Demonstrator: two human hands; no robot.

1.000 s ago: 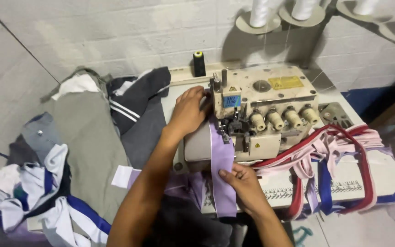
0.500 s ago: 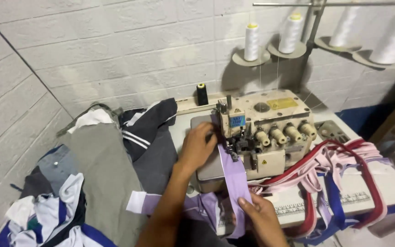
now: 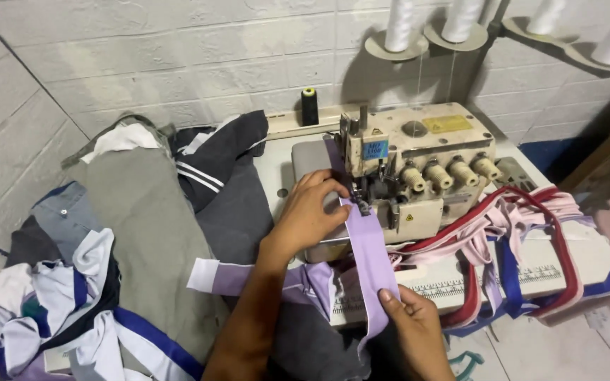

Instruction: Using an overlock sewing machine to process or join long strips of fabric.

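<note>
The left hand (image 3: 308, 212) still presses the purple strip (image 3: 368, 254) flat at the sewing machine (image 3: 418, 169). The right hand (image 3: 414, 324), now lower, pinches the strip's hanging end, fingers closed.

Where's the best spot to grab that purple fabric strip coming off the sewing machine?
Probably the free lower end of the purple strip, pinched from the near side, where the right hand holds it; its upper end is pinned flat at the machine under the left hand.
</note>
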